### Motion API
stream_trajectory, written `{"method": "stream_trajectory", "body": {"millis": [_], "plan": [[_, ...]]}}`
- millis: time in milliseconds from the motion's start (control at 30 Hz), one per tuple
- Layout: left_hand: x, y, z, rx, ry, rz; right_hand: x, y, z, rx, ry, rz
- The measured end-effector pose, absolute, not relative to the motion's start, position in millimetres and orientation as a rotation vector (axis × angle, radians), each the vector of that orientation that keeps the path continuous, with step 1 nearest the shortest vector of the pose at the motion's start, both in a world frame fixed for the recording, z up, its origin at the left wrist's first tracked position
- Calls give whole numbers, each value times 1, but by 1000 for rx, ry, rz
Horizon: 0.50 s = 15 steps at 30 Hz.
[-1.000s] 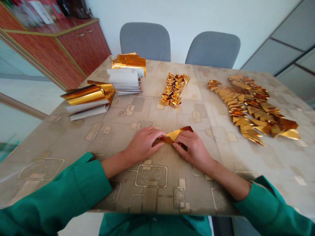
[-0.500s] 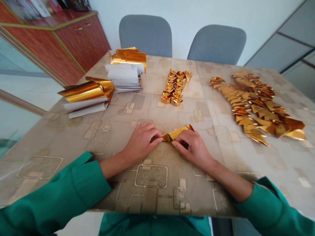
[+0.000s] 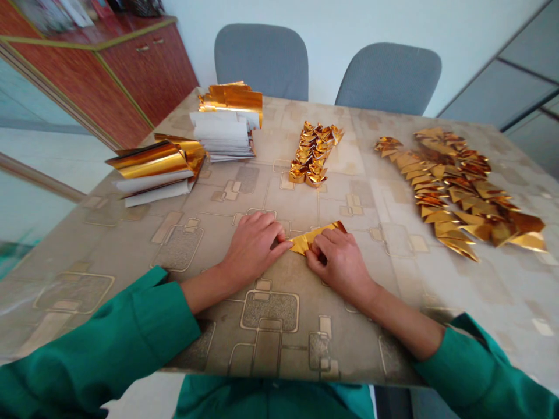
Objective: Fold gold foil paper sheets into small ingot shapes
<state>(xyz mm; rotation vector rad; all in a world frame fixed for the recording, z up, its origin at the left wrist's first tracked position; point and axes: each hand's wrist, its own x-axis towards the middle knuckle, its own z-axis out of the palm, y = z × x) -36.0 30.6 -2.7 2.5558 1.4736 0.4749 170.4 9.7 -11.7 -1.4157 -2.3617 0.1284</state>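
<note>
Far left: red wood-grain cabinet (image 3: 151, 75), behind the table. Next, on the patterned tablecloth (image 3: 271, 308): bundle of gold foil sheets (image 3: 151, 163), gold and white faces showing, long axis roughly crosswise, right end slightly farther away. Just beyond it, to the right: taller paper stack (image 3: 222, 137), white folded edges toward the person, gold sheets at the back. Left grey chair (image 3: 262, 61) is behind that.

Left hand (image 3: 255, 241), green cuff: narrow, thumb and index together on the near-left tip of the folded gold foil strip (image 3: 304, 240). Strip is at table centre, between the hands, low to the cloth. Long axis diagonal: tapered end points left and slightly toward the person, dark-edged end points right and away. Directly beyond: two-row block of crimped gold foil pieces (image 3: 314, 154), rows running away from the person.

Right hand (image 3: 338, 256): fingers curled, holding the strip's right half, covering part of it.

Right grey chair (image 3: 388, 78) behind. Far right: curved rows of folded gold foil pieces (image 3: 463, 192), overlapping, well apart from the hands.
</note>
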Motion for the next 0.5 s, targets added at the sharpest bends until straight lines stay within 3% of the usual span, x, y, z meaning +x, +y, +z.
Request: {"method": "stream_trajectory", "body": {"millis": [500], "plan": [[-40,32,-5,2529,1570,481,169,12,-12,-1466,-2318,206]]}}
